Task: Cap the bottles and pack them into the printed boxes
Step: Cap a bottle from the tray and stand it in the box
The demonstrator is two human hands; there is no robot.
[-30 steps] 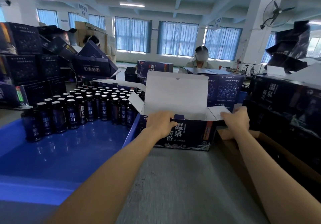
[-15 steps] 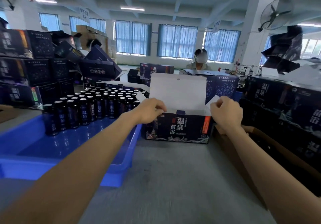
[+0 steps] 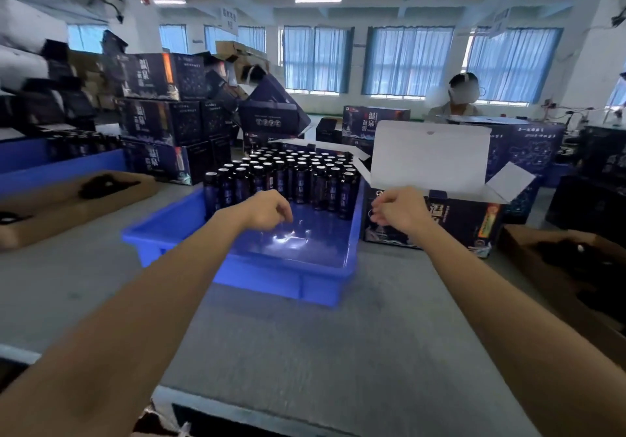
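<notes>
Several dark bottles [image 3: 288, 179] stand packed in the far half of a blue tray [image 3: 244, 274]. My left hand [image 3: 267, 209] hovers over the tray just in front of them, its fingers loosely curled and holding nothing. To the right of the tray stands a dark printed box [image 3: 471, 219] with its white lid [image 3: 430, 158] up and its side flaps out. My right hand [image 3: 399, 209] hangs in front of the box's left end, fingers loosely curled, holding nothing.
Stacks of printed boxes [image 3: 162, 118] fill the back left. A brown carton [image 3: 67, 206] lies at left, another carton [image 3: 576, 267] with dark items sits at right. Another person [image 3: 457, 101] sits behind the open box. Grey tabletop [image 3: 305, 352] spreads in front.
Both hands have left the open box's flaps and drawn leftward. My left hand now hovers over the blue tray. The view has turned left.
</notes>
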